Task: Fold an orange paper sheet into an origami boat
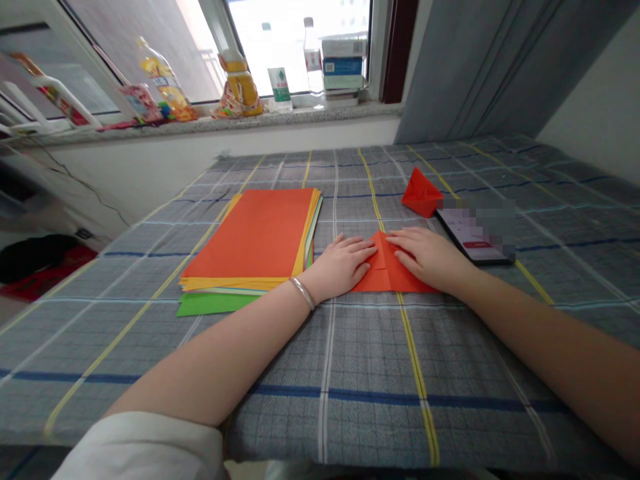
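Observation:
A creased sheet of orange-red paper (pixel 384 275) lies flat on the checked cloth, its top edge folded toward a peak. My left hand (pixel 344 265) rests on the paper's left side with fingers stretched out, a silver bangle at the wrist. On the right side lies my right hand (pixel 425 255), palm down and fingers extended. Both hands cover much of the sheet, so its outer corners are partly hidden. Beyond my right hand stands a folded red-orange paper shape (pixel 421 192), beside a phone (pixel 477 233).
A stack of coloured paper (pixel 255 233), orange on top with yellow and green below, lies left of my hands. The grey checked cloth (pixel 280 427) covers the table. Bottles, boxes and packets line the windowsill (pixel 300 117) behind. A grey curtain (pixel 470 73) hangs at back right.

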Motion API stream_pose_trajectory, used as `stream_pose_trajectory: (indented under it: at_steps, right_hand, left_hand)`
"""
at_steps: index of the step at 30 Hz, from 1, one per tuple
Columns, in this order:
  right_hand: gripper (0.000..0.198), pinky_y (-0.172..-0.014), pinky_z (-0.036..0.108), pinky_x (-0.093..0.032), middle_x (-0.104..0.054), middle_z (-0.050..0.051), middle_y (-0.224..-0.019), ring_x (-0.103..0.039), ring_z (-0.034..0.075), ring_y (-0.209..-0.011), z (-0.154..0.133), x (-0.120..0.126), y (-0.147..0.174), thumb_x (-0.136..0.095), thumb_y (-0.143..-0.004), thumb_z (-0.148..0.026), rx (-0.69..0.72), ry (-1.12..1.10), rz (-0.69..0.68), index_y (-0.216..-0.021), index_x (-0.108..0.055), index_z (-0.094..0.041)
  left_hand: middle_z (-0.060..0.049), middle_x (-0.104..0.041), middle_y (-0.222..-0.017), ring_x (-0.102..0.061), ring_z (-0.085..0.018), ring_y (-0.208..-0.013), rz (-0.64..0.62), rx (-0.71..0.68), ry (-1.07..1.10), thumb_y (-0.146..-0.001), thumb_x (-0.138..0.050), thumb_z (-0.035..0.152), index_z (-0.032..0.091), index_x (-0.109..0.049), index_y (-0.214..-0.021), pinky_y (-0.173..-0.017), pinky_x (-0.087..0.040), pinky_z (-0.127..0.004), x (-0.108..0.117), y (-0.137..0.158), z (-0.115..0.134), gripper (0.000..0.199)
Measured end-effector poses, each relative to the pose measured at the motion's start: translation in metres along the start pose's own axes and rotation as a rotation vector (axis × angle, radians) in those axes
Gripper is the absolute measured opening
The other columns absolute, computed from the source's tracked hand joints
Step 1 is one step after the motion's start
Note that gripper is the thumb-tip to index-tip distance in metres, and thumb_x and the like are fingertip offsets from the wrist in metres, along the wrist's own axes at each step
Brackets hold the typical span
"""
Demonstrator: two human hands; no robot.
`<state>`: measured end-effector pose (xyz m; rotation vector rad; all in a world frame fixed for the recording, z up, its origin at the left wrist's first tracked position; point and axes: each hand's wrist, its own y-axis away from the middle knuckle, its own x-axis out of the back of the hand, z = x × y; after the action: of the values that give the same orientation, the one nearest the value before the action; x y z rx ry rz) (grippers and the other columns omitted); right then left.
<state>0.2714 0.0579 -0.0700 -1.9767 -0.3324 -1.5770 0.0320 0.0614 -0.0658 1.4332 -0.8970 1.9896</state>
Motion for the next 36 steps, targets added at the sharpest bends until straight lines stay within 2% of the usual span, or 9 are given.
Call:
stream_pose_trajectory:
  at_steps: [3, 8, 15, 18, 22, 25, 28, 31, 36]
  right_hand:
    - [0.058, -0.115, 0.049, -0.033, -0.046, 0.013, -0.150, -0.039, 0.028, -0.140, -0.007, -0.010, -0.005, -0.042, -0.094, -0.042, 0.086, -0.097, -0.088, -0.145, -0.047, -0.015]
    - [0.063, -0.115, 0.052, -0.031, -0.041, 0.014, -0.153, -0.035, 0.029, -0.142, -0.005, -0.015, -0.011, -0.033, -0.096, -0.049, 0.044, -0.114, -0.147, -0.148, -0.043, -0.015]
    - [0.065, -0.118, 0.052, -0.026, -0.038, 0.010, -0.155, -0.030, 0.030, -0.144, 0.003, -0.019, -0.017, -0.033, -0.096, -0.055, -0.015, -0.086, -0.150, -0.149, -0.042, -0.018]
    - [0.067, -0.118, 0.053, -0.025, -0.037, 0.010, -0.155, -0.028, 0.031, -0.145, 0.007, -0.019, -0.014, -0.039, -0.093, -0.057, 0.011, -0.078, -0.163, -0.149, -0.042, -0.020]
    - [0.068, -0.116, 0.057, -0.028, -0.038, 0.012, -0.154, -0.028, 0.034, -0.144, 0.010, -0.007, 0.000, -0.051, -0.088, -0.059, 0.092, -0.091, -0.195, -0.144, -0.050, -0.020]
    - [0.068, -0.114, 0.056, -0.033, -0.044, 0.010, -0.152, -0.034, 0.033, -0.142, 0.010, 0.006, 0.013, -0.061, -0.082, -0.059, 0.160, -0.118, -0.200, -0.141, -0.054, -0.026]
    - [0.076, -0.112, 0.054, -0.036, -0.044, 0.010, -0.152, -0.033, 0.034, -0.143, 0.008, 0.013, 0.019, -0.068, -0.076, -0.061, 0.212, -0.088, -0.207, -0.142, -0.053, -0.027]
    - [0.065, -0.109, 0.053, -0.039, -0.046, 0.012, -0.150, -0.042, 0.033, -0.138, 0.006, 0.014, 0.018, -0.065, -0.082, -0.056, 0.267, -0.068, -0.165, -0.138, -0.057, -0.025]
    - [0.041, -0.102, 0.052, -0.045, -0.066, 0.009, -0.129, -0.060, 0.030, -0.118, 0.003, 0.017, 0.013, -0.059, -0.089, -0.043, 0.329, -0.040, -0.086, -0.125, -0.067, -0.024]
  left_hand:
    - [-0.014, -0.040, -0.154, -0.033, -0.026, -0.145, -0.086, -0.038, 0.008, -0.097, -0.043, 0.029, 0.018, -0.045, -0.144, -0.120, -0.013, -0.054, 0.000, 0.001, 0.001, 0.048]
    - [-0.014, -0.025, -0.160, -0.021, -0.026, -0.150, -0.156, -0.050, 0.031, -0.098, -0.042, 0.037, 0.022, -0.038, -0.148, -0.120, -0.007, -0.053, -0.002, 0.004, -0.001, 0.053]
    - [-0.008, -0.027, -0.160, -0.012, -0.030, -0.151, -0.245, -0.063, 0.025, -0.098, -0.044, 0.040, 0.027, -0.036, -0.150, -0.120, -0.006, -0.056, 0.007, 0.006, 0.000, 0.055]
    - [-0.011, -0.028, -0.159, -0.016, -0.029, -0.151, -0.241, -0.113, 0.064, -0.093, -0.054, 0.045, 0.025, -0.037, -0.149, -0.120, -0.009, -0.055, 0.013, 0.010, 0.000, 0.062]
    - [-0.014, -0.042, -0.152, -0.032, -0.029, -0.145, -0.190, -0.157, 0.114, -0.087, -0.063, 0.047, 0.021, -0.050, -0.140, -0.120, -0.018, -0.052, 0.021, 0.013, 0.002, 0.061]
    - [-0.014, -0.052, -0.144, -0.046, -0.030, -0.136, -0.147, -0.180, 0.064, -0.086, -0.064, 0.045, 0.019, -0.059, -0.131, -0.116, -0.028, -0.049, 0.023, 0.012, 0.004, 0.052]
    - [-0.016, -0.056, -0.140, -0.051, -0.032, -0.131, -0.136, -0.190, -0.008, -0.088, -0.060, 0.046, 0.015, -0.061, -0.129, -0.113, -0.034, -0.047, 0.022, 0.011, 0.006, 0.051]
    - [-0.017, -0.055, -0.141, -0.051, -0.032, -0.131, -0.103, -0.175, -0.029, -0.090, -0.057, 0.045, 0.014, -0.059, -0.131, -0.112, -0.035, -0.047, 0.019, 0.011, 0.007, 0.051]
    - [-0.015, -0.058, -0.137, -0.054, -0.030, -0.127, -0.048, -0.134, -0.002, -0.091, -0.056, 0.041, 0.017, -0.061, -0.129, -0.111, -0.036, -0.047, 0.017, 0.012, 0.006, 0.045]
